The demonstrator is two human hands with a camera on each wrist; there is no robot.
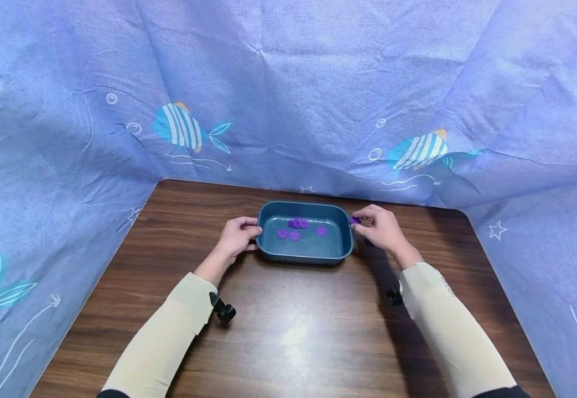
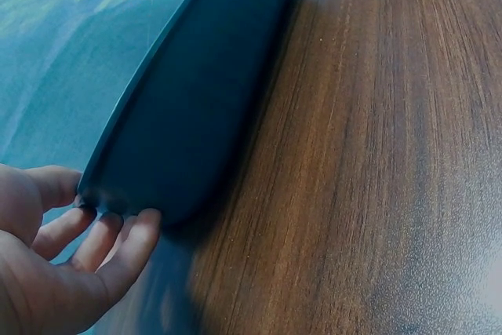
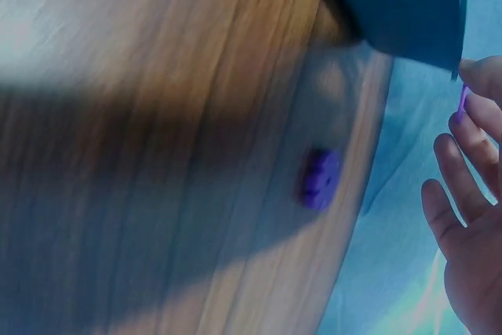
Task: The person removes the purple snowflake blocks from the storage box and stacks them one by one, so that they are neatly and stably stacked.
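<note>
A dark teal rectangular tray [image 1: 302, 258] with raised walls sits at the far middle of the table; several purple flower-shaped pieces [image 1: 294, 236] lie on its floor. My left hand [image 1: 237, 239] grips the tray's left end, thumb at the rim and fingertips against the outer wall, as the left wrist view shows. Just outside the right rim, my right hand [image 1: 381, 228] pinches a purple flower-shaped piece [image 3: 463, 103] between thumb and index finger, the other fingers spread. Below that hand, a small stack of purple flower-shaped pieces [image 3: 320, 180] stands on the table.
The brown wood-grain table [image 1: 278, 342] has a glossy light reflection near its front. A blue fabric curtain [image 1: 308, 110] with printed fish hangs close behind the table's back edge and at both sides. Each forearm wears a small black camera [image 1: 223, 310] at the wrist.
</note>
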